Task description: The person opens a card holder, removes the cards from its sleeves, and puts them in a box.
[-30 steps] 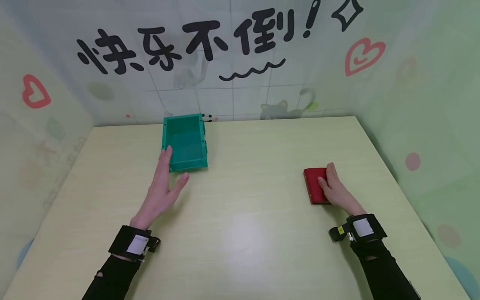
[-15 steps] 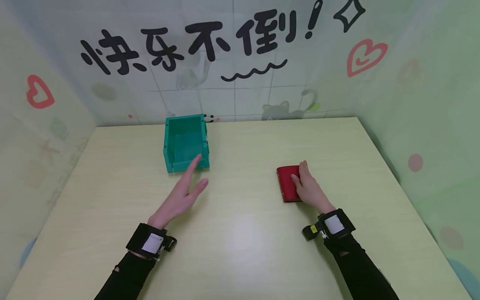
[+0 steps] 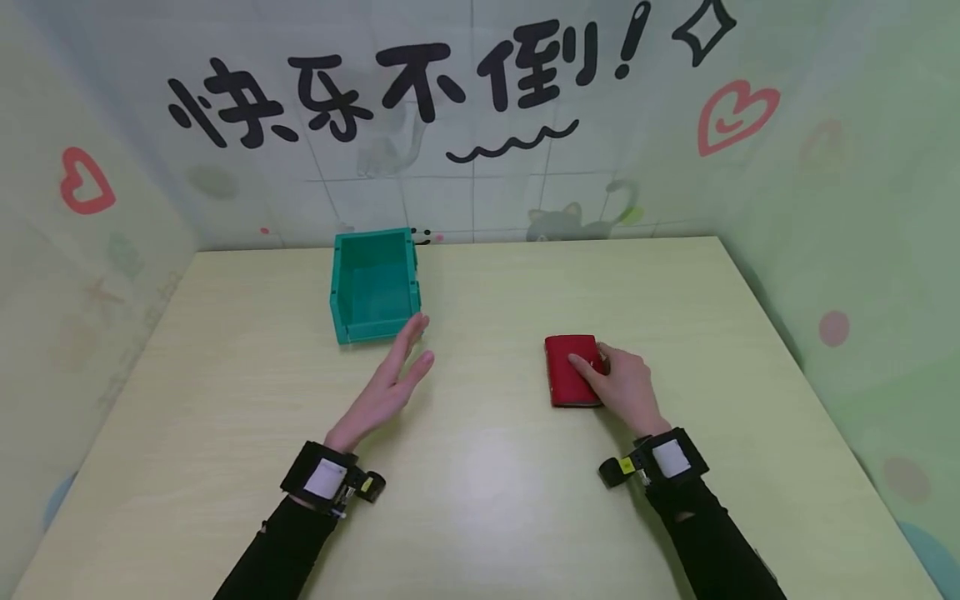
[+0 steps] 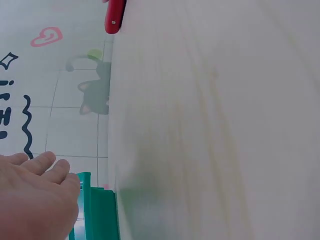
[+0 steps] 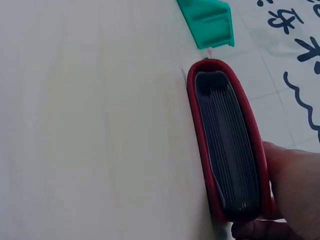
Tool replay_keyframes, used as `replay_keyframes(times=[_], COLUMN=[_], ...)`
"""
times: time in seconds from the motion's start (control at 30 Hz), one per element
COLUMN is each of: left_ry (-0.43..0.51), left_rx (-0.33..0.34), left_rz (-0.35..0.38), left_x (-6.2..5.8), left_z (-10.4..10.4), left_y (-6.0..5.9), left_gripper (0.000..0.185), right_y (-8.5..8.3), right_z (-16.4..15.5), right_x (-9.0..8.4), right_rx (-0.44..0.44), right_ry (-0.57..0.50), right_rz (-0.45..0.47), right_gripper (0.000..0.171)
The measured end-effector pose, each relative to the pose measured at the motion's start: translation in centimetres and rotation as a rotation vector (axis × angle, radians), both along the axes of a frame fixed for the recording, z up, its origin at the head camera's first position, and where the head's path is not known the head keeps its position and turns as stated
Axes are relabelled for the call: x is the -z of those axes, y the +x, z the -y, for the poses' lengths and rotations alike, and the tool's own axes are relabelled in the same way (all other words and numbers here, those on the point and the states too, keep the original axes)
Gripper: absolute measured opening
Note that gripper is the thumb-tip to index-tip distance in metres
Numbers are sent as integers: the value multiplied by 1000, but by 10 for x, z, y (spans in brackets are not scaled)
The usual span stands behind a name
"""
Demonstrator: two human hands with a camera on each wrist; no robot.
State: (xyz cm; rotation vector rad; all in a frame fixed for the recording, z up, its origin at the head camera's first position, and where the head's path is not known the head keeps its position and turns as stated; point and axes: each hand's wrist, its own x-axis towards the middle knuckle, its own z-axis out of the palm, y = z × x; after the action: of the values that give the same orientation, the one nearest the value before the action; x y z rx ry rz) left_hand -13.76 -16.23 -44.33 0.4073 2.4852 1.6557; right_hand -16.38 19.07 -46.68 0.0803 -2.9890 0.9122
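Note:
A red wallet (image 3: 566,382) lies flat on the pale wooden table (image 3: 487,483), right of centre. My right hand (image 3: 609,379) grips its right edge, with the index finger laid across the top. The right wrist view shows the red wallet (image 5: 225,145) end-on with dark inner layers, and my right hand (image 5: 292,190) curled round its near corner. My left hand (image 3: 411,352) is open and flat above the table, its fingertips close to the front right corner of an empty green bin (image 3: 375,330). In the left wrist view, my left hand (image 4: 35,200) is beside the green bin (image 4: 97,212).
Decorated panels with black lettering and red hearts wall in the table at the back and both sides. The green bin (image 5: 210,20) stands near the back wall, left of centre. The red wallet (image 4: 115,15) shows far off in the left wrist view.
My right hand has slid the red wallet leftward toward the table's middle and curled onto it. My left hand has moved right, from the bin's front left corner to its front right corner.

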Motion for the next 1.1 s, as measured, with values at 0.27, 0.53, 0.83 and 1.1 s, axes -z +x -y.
replay_keyframes(times=[0.27,0.53,0.83,1.1], left_ry=[126,115,109,169], left_rx=[44,22,52,2], left_rz=[61,103,146,175], left_x=[6,12,15,24], left_z=[-8,-20,-44,-62], left_y=[-5,-7,-4,-6], left_gripper=[65,67,68,70], right_y=[8,13,13,10], right_z=[23,60,74,77], right_x=[2,8,16,18], right_rx=[-62,-36,-52,-144], right_ry=[-20,-121,-151,-166], right_rz=[-162,-185,-206,-254], right_gripper=[36,40,42,41])
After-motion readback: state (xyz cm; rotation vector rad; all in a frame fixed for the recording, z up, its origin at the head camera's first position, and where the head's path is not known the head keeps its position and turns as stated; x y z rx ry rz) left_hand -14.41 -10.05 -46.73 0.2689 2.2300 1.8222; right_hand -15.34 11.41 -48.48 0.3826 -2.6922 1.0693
